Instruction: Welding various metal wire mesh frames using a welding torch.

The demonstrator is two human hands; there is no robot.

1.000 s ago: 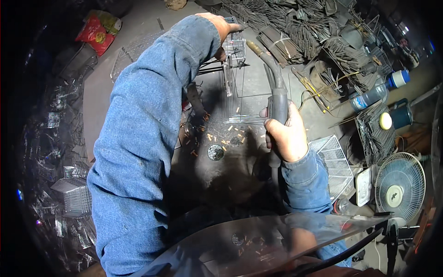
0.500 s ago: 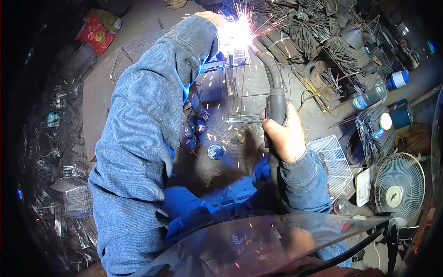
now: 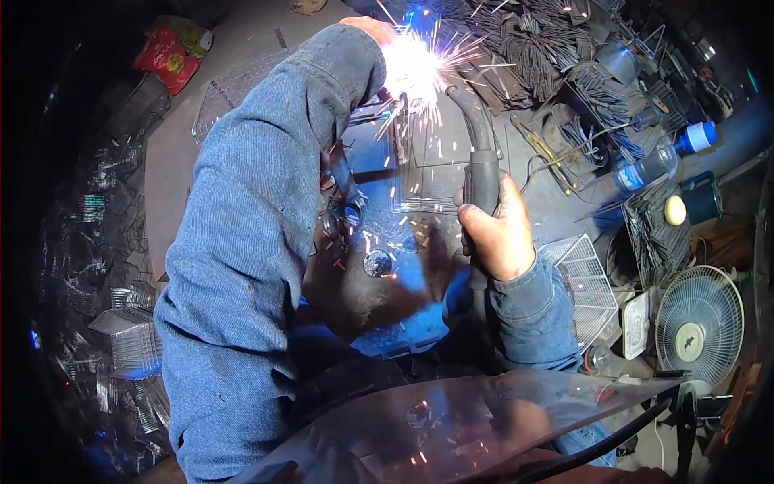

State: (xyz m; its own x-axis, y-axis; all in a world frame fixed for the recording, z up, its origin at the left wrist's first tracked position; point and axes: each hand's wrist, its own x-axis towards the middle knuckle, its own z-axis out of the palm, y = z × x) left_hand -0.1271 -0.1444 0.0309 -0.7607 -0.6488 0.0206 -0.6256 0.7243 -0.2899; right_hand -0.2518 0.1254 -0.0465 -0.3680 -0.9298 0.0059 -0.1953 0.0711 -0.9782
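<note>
My right hand (image 3: 500, 234) is closed round the grey handle of a welding torch (image 3: 482, 181). The torch's curved neck rises to a white arc with sparks flying from it. Beside the glare is my left hand (image 3: 368, 28); its fingers are lost in the light and behind the sleeve, so what they hold does not show. A frame of thin metal wire (image 3: 423, 206) lies below the arc, its upper part washed out by the brightness.
Bundles of wire rods (image 3: 536, 56) fill the far right. A plastic bottle (image 3: 649, 168), a fan (image 3: 697, 327) and a wire basket (image 3: 580, 286) stand at the right. More wire baskets (image 3: 133, 339) pile up at the left. A clear visor (image 3: 403, 436) crosses the lower edge.
The arc still burns, with its sparks now spraying in a different pattern and blue light spreading on the floor below. Both hands and the torch stay almost where they were.
</note>
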